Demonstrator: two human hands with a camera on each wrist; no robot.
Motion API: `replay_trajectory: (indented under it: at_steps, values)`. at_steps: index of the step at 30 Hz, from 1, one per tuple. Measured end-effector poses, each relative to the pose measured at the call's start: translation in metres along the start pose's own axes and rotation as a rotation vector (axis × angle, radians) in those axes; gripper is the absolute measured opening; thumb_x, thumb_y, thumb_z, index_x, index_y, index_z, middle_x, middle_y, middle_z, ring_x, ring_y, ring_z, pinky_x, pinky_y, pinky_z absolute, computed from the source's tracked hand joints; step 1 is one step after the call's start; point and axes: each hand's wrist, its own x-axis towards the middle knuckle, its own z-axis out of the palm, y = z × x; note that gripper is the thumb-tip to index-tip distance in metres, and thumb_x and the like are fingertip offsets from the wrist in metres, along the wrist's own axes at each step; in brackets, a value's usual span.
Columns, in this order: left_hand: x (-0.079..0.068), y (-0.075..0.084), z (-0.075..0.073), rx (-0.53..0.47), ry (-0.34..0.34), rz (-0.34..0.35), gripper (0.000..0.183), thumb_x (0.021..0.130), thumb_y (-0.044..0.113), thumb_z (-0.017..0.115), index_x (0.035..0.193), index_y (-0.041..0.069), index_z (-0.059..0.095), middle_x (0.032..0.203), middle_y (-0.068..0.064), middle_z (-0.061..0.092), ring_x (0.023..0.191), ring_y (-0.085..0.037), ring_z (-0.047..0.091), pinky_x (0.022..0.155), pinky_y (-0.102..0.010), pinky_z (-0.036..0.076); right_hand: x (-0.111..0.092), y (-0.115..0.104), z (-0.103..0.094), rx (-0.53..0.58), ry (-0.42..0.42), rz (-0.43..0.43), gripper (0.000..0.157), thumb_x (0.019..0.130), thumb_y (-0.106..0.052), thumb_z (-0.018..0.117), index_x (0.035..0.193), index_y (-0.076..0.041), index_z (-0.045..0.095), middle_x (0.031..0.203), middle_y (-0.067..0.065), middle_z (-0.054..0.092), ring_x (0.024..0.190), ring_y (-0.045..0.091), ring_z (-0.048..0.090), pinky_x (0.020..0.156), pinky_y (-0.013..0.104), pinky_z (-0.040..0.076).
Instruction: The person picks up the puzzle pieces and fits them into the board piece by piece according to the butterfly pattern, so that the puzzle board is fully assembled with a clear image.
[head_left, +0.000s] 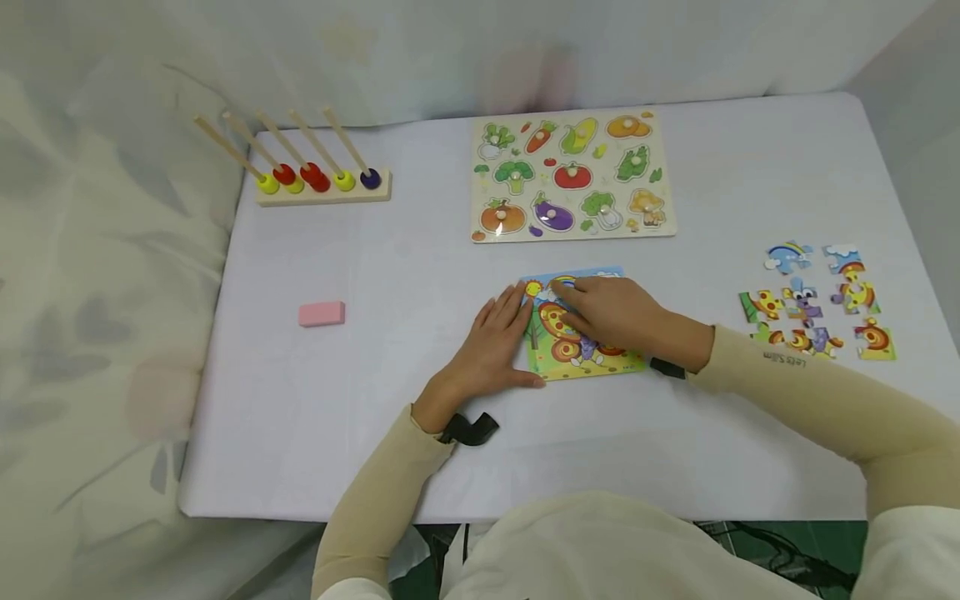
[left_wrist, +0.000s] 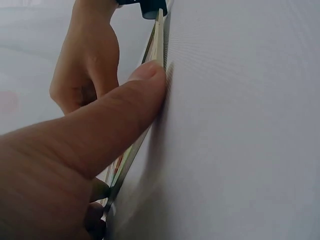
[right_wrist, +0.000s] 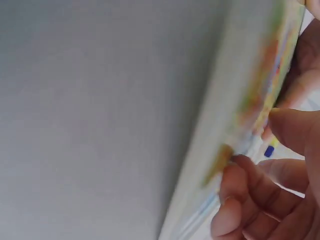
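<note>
A colourful jigsaw puzzle board [head_left: 558, 367] with a cartoon picture lies in front of the person. The left hand [head_left: 491, 346] rests along its left side with straight fingers, its thumb against the near edge. In the left wrist view, that thumb [left_wrist: 125, 110] touches the board's thin side. The right hand [head_left: 611, 312] reaches over the board from the right, covering part of the picture. Its bent fingers and thumb pinch a puzzle piece at the upper left, near a printed sun [head_left: 533, 288]; the piece is mostly hidden. In the right wrist view, the fingers [right_wrist: 235, 185] touch the board's surface.
Several loose puzzle pieces [head_left: 801, 302] lie at the right, near the right forearm. Behind the puzzle is a vegetable peg board [head_left: 536, 204]. A bead stacker [head_left: 360, 193] stands at the back left, and a pink block [head_left: 322, 314] lies at the left of the white table [head_left: 315, 442].
</note>
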Motion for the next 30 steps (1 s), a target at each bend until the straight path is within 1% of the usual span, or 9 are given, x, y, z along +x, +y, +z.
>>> replay_trajectory:
  at_steps: [5,9,12,14,18,20,21,25,30]
  values:
    - [-0.003,-0.002,0.000,-0.015,0.005,-0.022,0.120,0.069,0.062,0.076,0.154,0.004,0.013,0.163,-0.008,-0.007,0.150,-0.022,-0.007,0.122,-0.045,0.002,-0.017,0.020,-0.016,-0.006,0.048,0.063,0.056,0.093,-0.035,0.062,0.140,-0.007,0.050,0.088,0.007,0.064,0.069,0.018,0.055,0.061,0.033,0.048]
    - [-0.008,-0.004,-0.002,-0.027,0.009,-0.049,0.121,0.068,0.059,0.078,0.154,0.004,0.013,0.163,-0.009,-0.006,0.151,-0.022,-0.007,0.122,-0.046,0.002,-0.039,0.056,-0.036,0.014,0.113,0.192,0.050,0.092,-0.029,0.064,0.135,-0.006,0.054,0.091,0.012,0.066,0.075,0.023,0.061,0.064,0.039,0.050]
    - [-0.013,-0.006,-0.004,-0.026,0.006,-0.071,0.121,0.068,0.059,0.079,0.154,0.004,0.013,0.163,-0.008,-0.006,0.151,-0.023,-0.007,0.122,-0.045,0.002,-0.058,0.094,-0.049,0.037,0.112,0.323,0.046,0.093,-0.027,0.062,0.132,-0.003,0.055,0.100,0.019,0.066,0.086,0.032,0.064,0.069,0.048,0.051]
    - [-0.015,-0.007,-0.005,-0.017,0.005,-0.083,0.121,0.068,0.059,0.079,0.154,0.004,0.013,0.163,-0.008,-0.006,0.150,-0.023,-0.007,0.122,-0.045,0.002,-0.071,0.122,-0.054,0.065,0.058,0.407,0.048,0.094,-0.027,0.060,0.133,0.000,0.053,0.108,0.025,0.062,0.092,0.038,0.061,0.073,0.052,0.050]
    - [-0.015,-0.009,-0.004,-0.014,0.005,-0.084,0.123,0.067,0.060,0.079,0.154,0.004,0.012,0.163,-0.008,-0.007,0.150,-0.023,-0.008,0.122,-0.045,0.002,-0.099,0.173,-0.054,0.105,-0.128,0.529,0.056,0.093,-0.027,0.060,0.136,0.006,0.044,0.123,0.037,0.048,0.107,0.051,0.050,0.084,0.063,0.044]
    - [-0.014,-0.008,-0.003,-0.018,0.003,-0.077,0.123,0.068,0.060,0.078,0.154,0.004,0.011,0.163,-0.008,-0.008,0.150,-0.022,-0.009,0.122,-0.045,0.001,-0.111,0.190,-0.051,0.116,-0.199,0.553,0.058,0.091,-0.025,0.062,0.137,0.006,0.042,0.125,0.040,0.043,0.109,0.056,0.045,0.086,0.067,0.041]
    - [-0.013,-0.008,-0.002,-0.018,0.002,-0.073,0.123,0.067,0.060,0.078,0.154,0.004,0.011,0.163,-0.008,-0.008,0.150,-0.022,-0.009,0.122,-0.045,0.001,-0.116,0.196,-0.049,0.123,-0.204,0.553,0.058,0.090,-0.023,0.063,0.136,0.006,0.042,0.125,0.040,0.043,0.110,0.057,0.043,0.087,0.068,0.040]
    - [-0.006,-0.005,-0.001,-0.022,-0.003,-0.056,0.123,0.068,0.060,0.078,0.154,0.004,0.010,0.163,-0.007,-0.009,0.150,-0.022,-0.009,0.122,-0.045,0.001,-0.129,0.212,-0.043,0.149,-0.161,0.531,0.057,0.088,-0.019,0.066,0.135,0.003,0.042,0.121,0.038,0.047,0.108,0.053,0.045,0.086,0.066,0.040]
    - [0.002,-0.001,-0.001,-0.054,-0.020,-0.026,0.122,0.068,0.059,0.079,0.154,0.005,0.010,0.163,-0.007,-0.008,0.150,-0.022,-0.009,0.122,-0.044,0.000,-0.143,0.221,-0.040,0.162,-0.133,0.493,0.059,0.087,-0.017,0.069,0.137,-0.001,0.042,0.118,0.032,0.050,0.104,0.048,0.050,0.084,0.064,0.042]
